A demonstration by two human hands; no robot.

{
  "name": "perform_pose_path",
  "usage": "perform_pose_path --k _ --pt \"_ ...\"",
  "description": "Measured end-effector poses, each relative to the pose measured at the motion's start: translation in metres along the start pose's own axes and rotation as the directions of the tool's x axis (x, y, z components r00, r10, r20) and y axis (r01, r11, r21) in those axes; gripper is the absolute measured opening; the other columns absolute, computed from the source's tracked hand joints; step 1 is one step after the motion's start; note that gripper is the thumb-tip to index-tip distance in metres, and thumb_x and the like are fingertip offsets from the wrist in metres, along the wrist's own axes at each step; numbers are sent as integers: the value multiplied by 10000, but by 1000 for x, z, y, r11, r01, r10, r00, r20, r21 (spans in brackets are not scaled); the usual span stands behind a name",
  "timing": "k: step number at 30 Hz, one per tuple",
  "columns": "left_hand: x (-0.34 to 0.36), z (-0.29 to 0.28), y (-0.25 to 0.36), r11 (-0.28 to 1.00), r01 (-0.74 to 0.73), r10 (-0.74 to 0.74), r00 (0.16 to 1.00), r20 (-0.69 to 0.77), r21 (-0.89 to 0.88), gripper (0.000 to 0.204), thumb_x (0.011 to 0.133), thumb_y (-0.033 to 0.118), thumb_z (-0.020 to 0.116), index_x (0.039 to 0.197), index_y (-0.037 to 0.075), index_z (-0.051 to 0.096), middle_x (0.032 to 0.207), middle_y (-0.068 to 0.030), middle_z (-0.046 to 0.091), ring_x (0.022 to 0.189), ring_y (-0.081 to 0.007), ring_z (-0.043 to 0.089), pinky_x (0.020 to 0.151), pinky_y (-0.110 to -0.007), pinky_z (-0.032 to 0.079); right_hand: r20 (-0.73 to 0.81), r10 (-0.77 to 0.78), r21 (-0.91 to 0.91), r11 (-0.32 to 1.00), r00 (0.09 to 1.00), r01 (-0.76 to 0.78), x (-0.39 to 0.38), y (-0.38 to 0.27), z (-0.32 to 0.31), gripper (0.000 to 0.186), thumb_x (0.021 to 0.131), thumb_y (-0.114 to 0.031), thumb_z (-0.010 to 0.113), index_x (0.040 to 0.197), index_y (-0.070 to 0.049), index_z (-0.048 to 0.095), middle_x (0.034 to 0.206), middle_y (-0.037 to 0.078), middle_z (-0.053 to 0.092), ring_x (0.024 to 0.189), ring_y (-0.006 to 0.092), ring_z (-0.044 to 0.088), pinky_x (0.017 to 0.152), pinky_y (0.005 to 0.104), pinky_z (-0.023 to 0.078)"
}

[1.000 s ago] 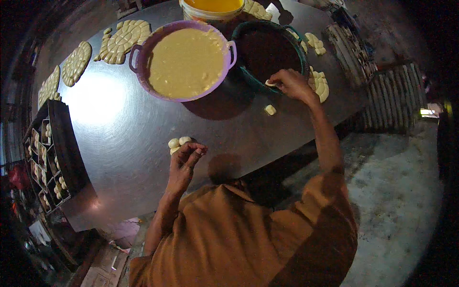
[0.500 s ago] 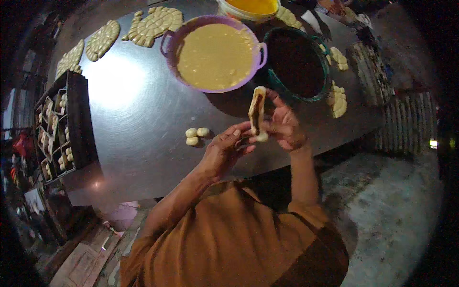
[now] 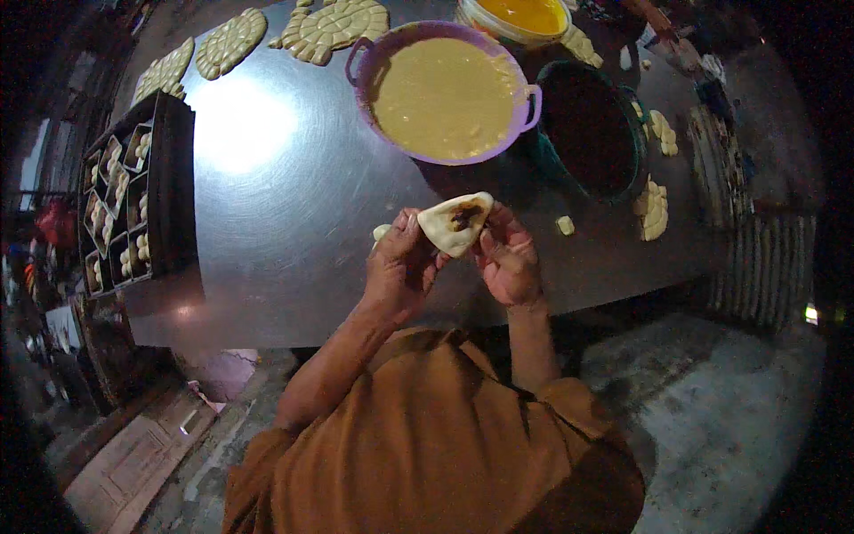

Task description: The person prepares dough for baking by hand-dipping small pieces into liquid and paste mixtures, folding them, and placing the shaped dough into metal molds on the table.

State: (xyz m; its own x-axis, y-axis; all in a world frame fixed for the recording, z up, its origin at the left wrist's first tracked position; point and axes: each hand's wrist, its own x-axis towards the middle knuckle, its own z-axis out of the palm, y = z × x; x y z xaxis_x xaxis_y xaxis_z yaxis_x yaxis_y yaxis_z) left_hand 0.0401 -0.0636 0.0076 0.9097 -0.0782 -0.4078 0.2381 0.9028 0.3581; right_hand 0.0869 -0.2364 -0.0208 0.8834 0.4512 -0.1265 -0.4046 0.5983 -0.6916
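A flattened piece of pale dough (image 3: 445,230) with a dark brown filling smeared on it is stretched between my two hands, above the near part of the metal table. My left hand (image 3: 396,267) pinches its left edge. On the other side, the fingers of my right hand (image 3: 510,262) grip the right edge. A small dough ball (image 3: 566,225) lies on the table to the right of my right hand. Just behind my left hand, another dough ball (image 3: 381,232) shows in part; the rest there is hidden.
A purple basin (image 3: 535,107) of pale yellow paste stands beyond my hands. Right of it sits a dark green basin (image 3: 642,160) with dark contents. Behind is a bucket (image 3: 511,32) of yellow liquid. Segmented dough slabs (image 3: 231,44) lie far left; a divided box (image 3: 178,178) holds dough balls.
The filled dough has turned from edge-on to face-up and spread wider between my hands. A dough ball now lies right of my right hand. The whole view has shifted.
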Motion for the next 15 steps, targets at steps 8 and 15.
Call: perform_pose_path --k 8,15 --pt "-11 7 21 729 -277 327 944 37 626 156 945 130 630 1067 51 574 936 -7 599 874 -76 576 806 -266 515 635 -174 -771 -200 753 605 3 -19 42 361 783 -19 737 1138 -47 678 1171 93 612 1016 239 641 785 334 562" --pt "-24 -10 39 470 -360 243 931 274 806 181 930 101 635 1071 -12 649 989 -47 645 882 -104 592 771 -253 478 472 -202 -876 1 858 482 18 -42 76 319 731 -81 761 1039 -68 678 933 102 633 841 286 660 721 373 547"
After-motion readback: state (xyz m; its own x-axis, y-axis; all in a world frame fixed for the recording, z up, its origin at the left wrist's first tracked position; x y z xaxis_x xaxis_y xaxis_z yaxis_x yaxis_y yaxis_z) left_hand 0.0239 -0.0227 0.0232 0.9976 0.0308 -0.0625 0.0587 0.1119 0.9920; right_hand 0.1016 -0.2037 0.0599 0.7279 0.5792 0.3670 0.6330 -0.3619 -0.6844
